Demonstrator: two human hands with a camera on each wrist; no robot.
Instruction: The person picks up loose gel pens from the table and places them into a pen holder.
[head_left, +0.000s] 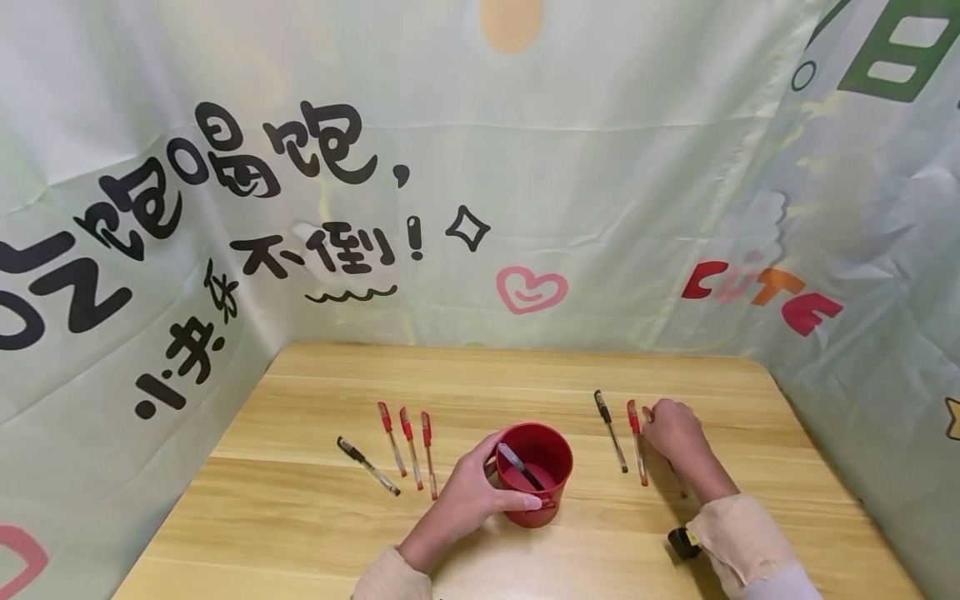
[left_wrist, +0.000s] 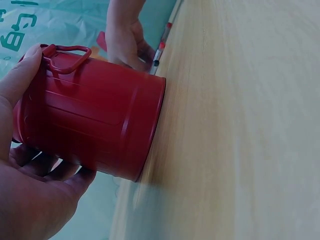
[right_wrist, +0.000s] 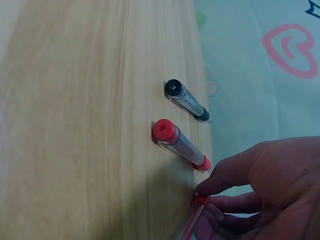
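Observation:
My left hand (head_left: 474, 492) grips a red bucket-shaped cup (head_left: 525, 515) that stands upright on the table, thumb over the near rim and fingers round its side. A small wire handle (left_wrist: 75, 62) shows on the cup in the left wrist view. Inside leans a black gel pen (head_left: 520, 467). Over at the right, my right hand (head_left: 678, 429) pinches a red gel pen (right_wrist: 194, 217) near its capped end between thumb and fingers. Just left of that hand lie another red pen (head_left: 637, 442) and a black pen (head_left: 611, 432), side by side.
Left of the cup, three red pens (head_left: 412, 447) lie in a row, with a black pen (head_left: 368, 465) slanting beside them. The wooden table (head_left: 300, 533) meets printed cloth walls (head_left: 600, 208) at the back and sides. A black wrist camera (head_left: 682, 543) sits at the right cuff.

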